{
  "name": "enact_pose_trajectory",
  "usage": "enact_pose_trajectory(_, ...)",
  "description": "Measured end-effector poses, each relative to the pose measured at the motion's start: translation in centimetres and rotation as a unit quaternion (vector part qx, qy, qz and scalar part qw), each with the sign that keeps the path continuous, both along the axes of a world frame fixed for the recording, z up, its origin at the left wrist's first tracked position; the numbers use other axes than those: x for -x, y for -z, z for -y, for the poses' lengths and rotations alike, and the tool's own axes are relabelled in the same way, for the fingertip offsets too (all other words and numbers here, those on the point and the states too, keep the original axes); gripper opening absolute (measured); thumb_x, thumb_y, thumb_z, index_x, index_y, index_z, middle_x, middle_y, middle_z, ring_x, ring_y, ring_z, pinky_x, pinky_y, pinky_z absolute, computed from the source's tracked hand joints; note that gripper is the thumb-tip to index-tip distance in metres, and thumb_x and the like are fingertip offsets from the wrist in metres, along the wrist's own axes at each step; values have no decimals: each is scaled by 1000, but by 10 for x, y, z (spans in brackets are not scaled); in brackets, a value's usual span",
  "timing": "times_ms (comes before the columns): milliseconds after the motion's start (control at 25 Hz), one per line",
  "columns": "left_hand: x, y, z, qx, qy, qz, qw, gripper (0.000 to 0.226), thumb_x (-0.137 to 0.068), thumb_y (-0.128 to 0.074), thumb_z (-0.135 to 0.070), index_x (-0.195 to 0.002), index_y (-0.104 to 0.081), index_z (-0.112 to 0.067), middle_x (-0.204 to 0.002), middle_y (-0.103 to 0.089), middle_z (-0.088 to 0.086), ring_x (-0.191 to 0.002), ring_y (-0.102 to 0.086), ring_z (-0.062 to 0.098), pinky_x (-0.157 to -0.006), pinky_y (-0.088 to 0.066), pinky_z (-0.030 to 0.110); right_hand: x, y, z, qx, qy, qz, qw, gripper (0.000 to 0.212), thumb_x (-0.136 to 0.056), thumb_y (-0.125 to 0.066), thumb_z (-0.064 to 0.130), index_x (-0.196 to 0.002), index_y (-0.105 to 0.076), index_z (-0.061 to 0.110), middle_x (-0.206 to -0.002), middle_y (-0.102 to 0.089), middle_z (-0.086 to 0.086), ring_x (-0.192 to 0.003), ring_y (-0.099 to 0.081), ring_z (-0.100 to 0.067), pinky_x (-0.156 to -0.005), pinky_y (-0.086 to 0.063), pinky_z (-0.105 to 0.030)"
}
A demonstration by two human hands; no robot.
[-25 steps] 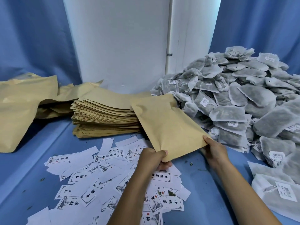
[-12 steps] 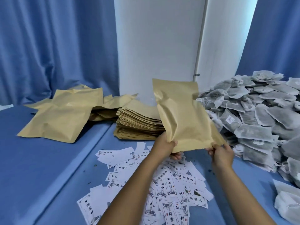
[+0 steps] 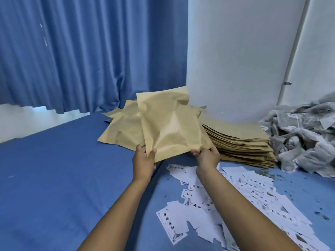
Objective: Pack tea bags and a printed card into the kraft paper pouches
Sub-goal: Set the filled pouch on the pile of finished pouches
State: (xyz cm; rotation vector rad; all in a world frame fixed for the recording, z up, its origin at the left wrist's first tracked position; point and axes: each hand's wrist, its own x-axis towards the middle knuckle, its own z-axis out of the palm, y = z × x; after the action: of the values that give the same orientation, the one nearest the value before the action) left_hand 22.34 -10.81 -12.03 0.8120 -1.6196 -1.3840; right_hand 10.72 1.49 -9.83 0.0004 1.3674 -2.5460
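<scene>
Both hands carry one kraft pouch (image 3: 170, 127): left hand (image 3: 145, 161) pinching its near left corner, right hand (image 3: 207, 156) gripping the near right corner. Since a second ago the pouch has swung leftward, away from the flat stack (image 3: 239, 142) toward the loose pile of pouches (image 3: 123, 127) on the blue bench (image 3: 54, 178). It looks slightly puffed, so probably a filled one being set aside. Tea bags (image 3: 304, 134) and printed cards (image 3: 244, 192) wait at right.

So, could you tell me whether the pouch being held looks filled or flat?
Filled: the kraft pouch bulges in its middle, gripped at the bottom corners by both hands.
</scene>
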Motion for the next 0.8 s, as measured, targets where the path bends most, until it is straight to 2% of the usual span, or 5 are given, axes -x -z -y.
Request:
enact_pose_trajectory(120,17,-27,50,-123,47,34,991,42,-89,-55,-3,-128,-39,-5,-83,-58,13,-57,-51,17,-40,-40,19,3,-19,53,35,-121,-38,991,38,-97,-36,-6,-134,-44,2,-100,-61,-6,-108,-63,-24,-92,-48,-25)
enact_pose_trajectory(200,33,-39,68,-139,98,89,981,33,-89,-56,-3,-120,-47,-6,-102,-57,16,-68,-57,22,-50,-47,22,17,-23,69,-130,-113,-125,977,39,-95,-43,-1,-134,-45,1,-120,-56,-9,-93,-60,-17,-73,-47,-19)
enact_pose_trajectory(280,47,-35,75,-96,90,153,980,28,-89,-56,-7,-117,-50,-7,-111,-56,16,-76,-59,27,-63,-48,30,44,-13,62,-347,-21,-261,901,37,-90,-48,0,-127,-50,1,-126,-51,-10,-97,-56,-21,-67,-45,-16)
enact_pose_trajectory(480,80,-9,60,-74,145,171,972,34,-92,-52,-10,-125,-46,-12,-108,-52,6,-70,-59,19,-51,-39,23,123,3,33,-620,70,-350,699,49,-96,-47,26,-136,-38,-2,-151,-31,-17,-138,-30,-29,-111,-28,-35)
enact_pose_trajectory(800,132,18,46,27,215,224,950,41,-93,-52,-14,-133,-45,-11,-124,-51,10,-78,-64,20,-64,-46,26,173,5,48,-662,-17,-341,667,64,-95,-33,54,-138,-35,7,-135,-50,-15,-128,-43,-31,-111,-19,-46)
